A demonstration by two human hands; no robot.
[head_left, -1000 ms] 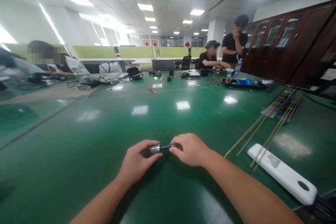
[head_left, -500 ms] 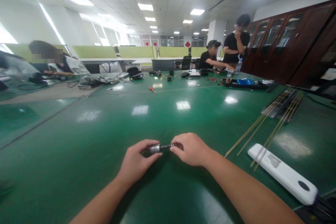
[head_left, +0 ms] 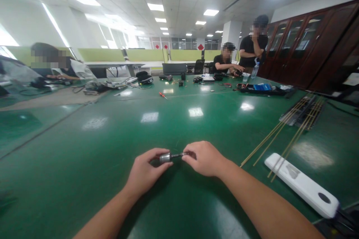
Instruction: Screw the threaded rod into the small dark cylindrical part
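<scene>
Between the thumb and fingers of my left hand (head_left: pixel 146 170) is a short silver metal cylinder (head_left: pixel 165 158). From its right end runs a thin dark shaft (head_left: pixel 177 155), lying roughly level. My right hand (head_left: pixel 203 160) pinches the far end of that shaft, and its fingertips cover the tip. Both hands are close together over the green tabletop (head_left: pixel 140 134). What kind of part the cylinder and shaft form is too small to tell.
To the right lies a white power strip-like bar (head_left: pixel 303 186), with long thin rods (head_left: pixel 280 134) reaching toward it. A red screwdriver (head_left: pixel 162 95) rests farther off. A black tray with blue packaging (head_left: pixel 262 87) and a bottle (head_left: pixel 255 70) stand at the back, near two people.
My hands and the held part stay almost still. At the back, the seated person's hands have drawn in from the bottle and cup, and the head has shifted slightly.
</scene>
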